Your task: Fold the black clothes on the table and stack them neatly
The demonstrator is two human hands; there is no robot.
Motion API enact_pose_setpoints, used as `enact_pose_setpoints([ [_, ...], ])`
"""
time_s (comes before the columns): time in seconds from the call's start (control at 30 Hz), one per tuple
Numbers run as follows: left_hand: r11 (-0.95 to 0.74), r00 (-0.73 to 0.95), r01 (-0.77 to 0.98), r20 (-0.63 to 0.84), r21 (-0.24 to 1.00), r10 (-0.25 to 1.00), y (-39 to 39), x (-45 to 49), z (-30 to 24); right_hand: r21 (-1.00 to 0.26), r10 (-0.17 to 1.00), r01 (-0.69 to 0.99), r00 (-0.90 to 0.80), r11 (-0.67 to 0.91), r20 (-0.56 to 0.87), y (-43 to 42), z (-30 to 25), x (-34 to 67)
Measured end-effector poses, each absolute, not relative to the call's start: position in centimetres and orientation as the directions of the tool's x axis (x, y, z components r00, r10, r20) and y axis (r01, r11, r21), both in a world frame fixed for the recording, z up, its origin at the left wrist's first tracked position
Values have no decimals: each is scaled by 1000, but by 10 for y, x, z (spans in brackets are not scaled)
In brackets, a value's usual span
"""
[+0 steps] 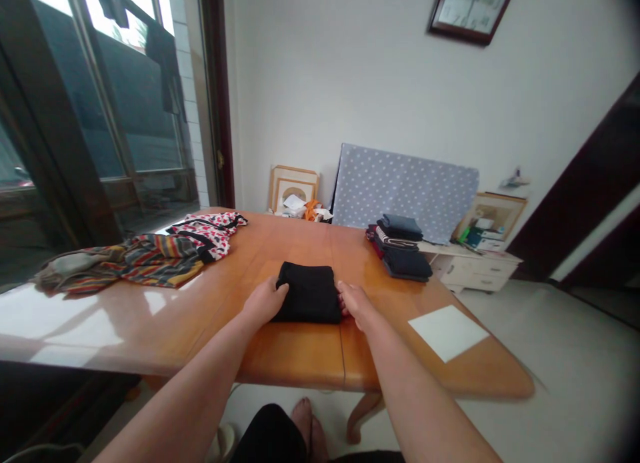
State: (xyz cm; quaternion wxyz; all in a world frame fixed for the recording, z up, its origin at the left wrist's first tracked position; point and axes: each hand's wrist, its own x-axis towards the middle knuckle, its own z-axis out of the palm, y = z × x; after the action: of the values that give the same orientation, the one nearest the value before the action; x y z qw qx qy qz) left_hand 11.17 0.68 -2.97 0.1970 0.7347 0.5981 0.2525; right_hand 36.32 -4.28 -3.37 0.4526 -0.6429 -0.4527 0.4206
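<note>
A black garment, folded into a compact rectangle, lies in the middle of the wooden table. My left hand rests against its left edge with the thumb on top and the fingers tucked along the side. My right hand holds the right edge, fingers curled under the fabric. Both hands grip the fold from opposite sides.
Unfolded clothes, one striped and one red-and-white spotted, lie at the table's left. A stack of folded dark clothes sits at the far right. A white sheet lies near the right edge. A polka-dot board leans on the wall.
</note>
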Motion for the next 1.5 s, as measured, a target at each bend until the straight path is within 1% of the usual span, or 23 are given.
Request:
enact_pose_setpoints([
  [0.03,-211,162,781,136,587,977,7,112,-29,-959,964,224,239,-174,-119,-43,-34,363],
  [0.1,-219,169,788,140,575,976,5,112,-28,-916,961,374,273,-144,-39,-42,-37,362],
  [0.17,-205,157,805,134,556,978,3,113,-27,-819,947,561,311,-120,74,-39,-41,362],
  [0.23,-175,130,824,121,538,984,1,115,-25,-736,931,665,335,-123,147,-36,-43,361],
  [0.33,-128,86,836,102,533,991,2,117,-23,-714,923,684,354,-146,150,-32,-44,360],
  [0.47,-113,68,818,100,563,993,5,116,-22,-741,927,650,360,-171,102,-31,-39,361],
  [0.53,-134,60,822,151,553,987,2,114,-20,-753,925,632,371,-182,87,-35,-34,364],
  [0.6,-209,68,843,289,496,955,-3,114,-16,-754,917,633,385,-177,107,-41,-28,367],
  [0.67,-350,149,842,447,411,882,-10,116,-11,-714,916,693,346,-103,204,-48,-22,368],
  [0.7,-435,222,821,495,371,840,-13,119,-9,-676,917,736,295,-39,269,-52,-20,368],
  [0.77,-609,410,728,511,315,755,-17,126,-8,-573,919,812,137,109,370,-58,-19,364],
  [0.8,-677,502,673,489,297,713,-17,129,-9,-523,923,835,50,171,381,-60,-20,361],
  [0.83,-723,577,629,451,285,681,-16,132,-11,-486,932,848,-22,209,361,-62,-22,358],
  [0.9,-752,667,597,348,281,659,-14,136,-17,-433,955,872,-116,229,272,-66,-28,354],
  [1.0,-726,691,622,232,292,685,-10,135,-27,-403,971,891,-141,209,192,-68,-36,352],
  [1.07,-716,684,632,222,296,695,-8,134,-32,-416,972,885,-139,207,187,-65,-38,354],
  [1.17,-709,669,639,238,298,704,-7,133,-36,-494,974,844,-130,207,186,-54,-36,362],
  [1.23,-705,661,643,248,299,708,-9,134,-36,-556,974,810,-82,187,209,-41,-33,371],
  [1.3,-699,651,651,254,297,715,-11,135,-35,-588,972,795,-3,145,235,-25,-28,381],
  [1.37,-692,643,659,257,296,722,-13,136,-34,-581,971,807,48,101,236,-6,-24,388],
  [1.5,-688,633,659,269,304,726,-16,135,-33,-464,985,884,28,56,172,31,-19,391],
])
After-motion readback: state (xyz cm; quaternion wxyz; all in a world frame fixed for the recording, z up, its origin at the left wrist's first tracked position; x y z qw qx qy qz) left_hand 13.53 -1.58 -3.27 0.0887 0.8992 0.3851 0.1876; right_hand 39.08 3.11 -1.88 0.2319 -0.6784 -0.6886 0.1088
